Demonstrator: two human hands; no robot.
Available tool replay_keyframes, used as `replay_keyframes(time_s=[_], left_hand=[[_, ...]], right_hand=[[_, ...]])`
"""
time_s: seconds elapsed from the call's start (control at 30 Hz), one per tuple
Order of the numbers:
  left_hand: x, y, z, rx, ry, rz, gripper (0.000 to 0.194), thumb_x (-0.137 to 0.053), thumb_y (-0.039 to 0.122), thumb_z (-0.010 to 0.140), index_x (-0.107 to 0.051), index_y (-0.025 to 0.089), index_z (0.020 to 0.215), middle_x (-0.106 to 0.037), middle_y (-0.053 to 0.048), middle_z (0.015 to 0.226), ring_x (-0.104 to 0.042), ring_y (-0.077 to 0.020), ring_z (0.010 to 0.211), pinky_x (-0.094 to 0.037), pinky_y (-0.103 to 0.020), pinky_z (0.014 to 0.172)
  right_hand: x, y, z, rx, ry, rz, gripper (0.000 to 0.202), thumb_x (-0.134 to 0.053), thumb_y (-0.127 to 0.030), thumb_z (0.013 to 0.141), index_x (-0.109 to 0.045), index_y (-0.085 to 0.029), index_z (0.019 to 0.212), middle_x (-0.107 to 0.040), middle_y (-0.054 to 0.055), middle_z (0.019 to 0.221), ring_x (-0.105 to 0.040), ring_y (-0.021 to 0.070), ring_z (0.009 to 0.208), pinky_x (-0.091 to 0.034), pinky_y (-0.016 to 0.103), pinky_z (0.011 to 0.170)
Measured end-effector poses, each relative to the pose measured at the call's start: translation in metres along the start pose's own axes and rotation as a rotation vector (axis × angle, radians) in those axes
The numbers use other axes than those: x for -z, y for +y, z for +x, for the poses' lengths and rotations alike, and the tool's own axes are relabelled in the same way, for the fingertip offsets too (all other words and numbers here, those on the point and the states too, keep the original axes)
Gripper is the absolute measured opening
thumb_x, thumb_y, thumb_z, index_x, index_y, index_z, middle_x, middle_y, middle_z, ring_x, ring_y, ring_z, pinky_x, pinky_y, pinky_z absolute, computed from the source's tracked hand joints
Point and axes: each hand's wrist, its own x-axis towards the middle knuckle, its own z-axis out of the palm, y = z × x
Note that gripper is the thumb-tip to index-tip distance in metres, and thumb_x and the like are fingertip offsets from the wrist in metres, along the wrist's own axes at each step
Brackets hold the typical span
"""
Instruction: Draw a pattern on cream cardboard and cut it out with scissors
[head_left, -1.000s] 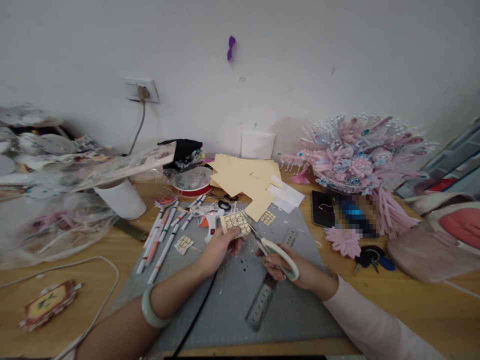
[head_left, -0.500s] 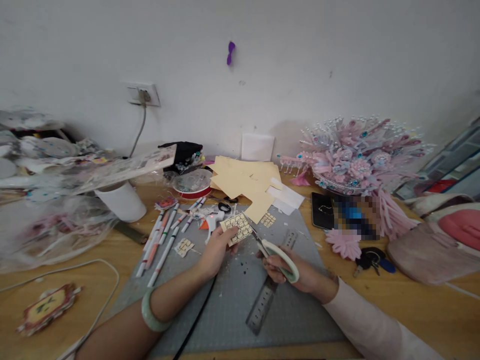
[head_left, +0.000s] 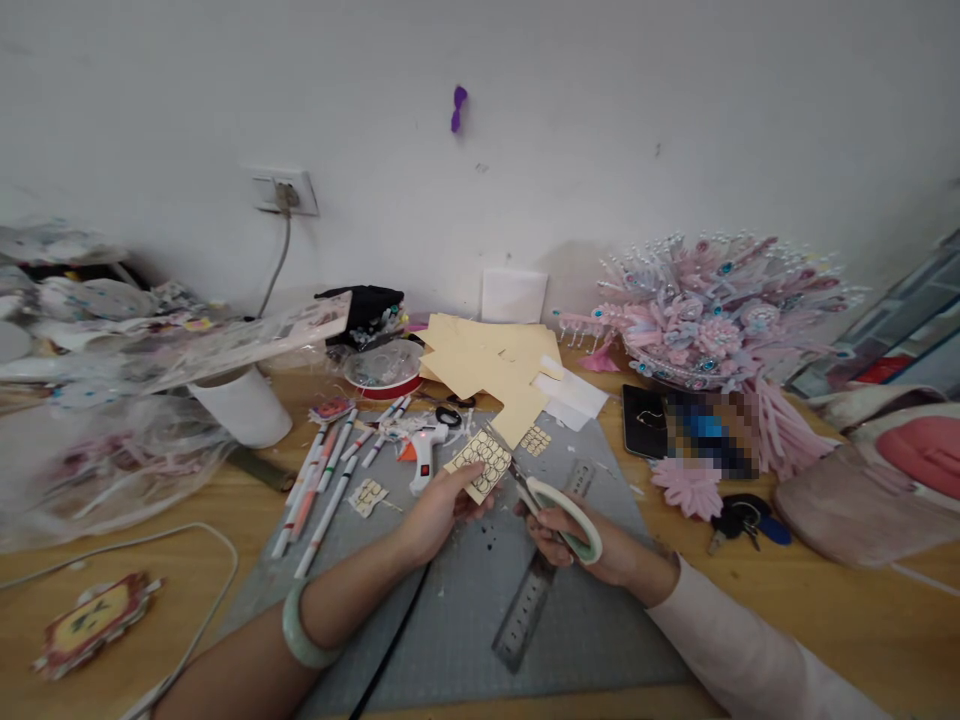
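My left hand (head_left: 441, 508) pinches a small cream card (head_left: 484, 462) drawn over with rows of dark rounded outlines. In my right hand (head_left: 566, 535) is a pair of scissors (head_left: 561, 512) with pale green and white handles, its blades pointing at the card's right edge. Whether the blades touch the card I cannot tell. Below my hands lies a grey cutting mat (head_left: 450, 640) with a steel ruler (head_left: 525, 610) slanting across it. A cut piece with similar outlines (head_left: 535, 440) lies just behind the card, and another outlined piece (head_left: 369, 496) is to the left.
A white glue gun (head_left: 424, 455) stands behind my left hand. Several markers (head_left: 330, 520) lie left of it. Cream card sheets (head_left: 487, 355) are at the back. A pink beaded headdress (head_left: 705, 320), keys (head_left: 742, 520) and a pink bag (head_left: 855, 500) occupy the right side.
My left hand has turned the card a little and shifted it slightly right, uncovering more of the glue gun. The scissors have barely moved.
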Motion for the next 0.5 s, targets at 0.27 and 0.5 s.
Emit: replay_keyframes(time_s=[0.27,0.5], left_hand=[[-0.0046,0.0033,-0.0041,0.041,-0.076,-0.077,0.035,-0.071,0.045,0.059,-0.06,0.013,0.069,-0.054,0.002,0.053,-0.045,-0.0077,0.044,-0.031,-0.019,0.043],[-0.005,0.0011,-0.0041,0.021,-0.096,-0.064,0.038,-0.071,0.047,0.062,-0.063,0.011,0.072,-0.055,0.001,0.052,-0.044,-0.0071,0.045,-0.031,-0.019,0.045]], right_hand=[[0.0007,-0.001,-0.0005,0.016,-0.024,0.048,0.036,-0.071,-0.042,0.07,-0.061,-0.013,0.09,-0.039,-0.007,0.058,-0.032,0.001,0.041,-0.016,0.019,0.041],[0.0009,0.0004,-0.0004,0.0,-0.008,0.047,0.038,-0.071,-0.044,0.069,-0.06,-0.014,0.09,-0.04,-0.008,0.057,-0.032,0.0005,0.04,-0.016,0.019,0.041]])
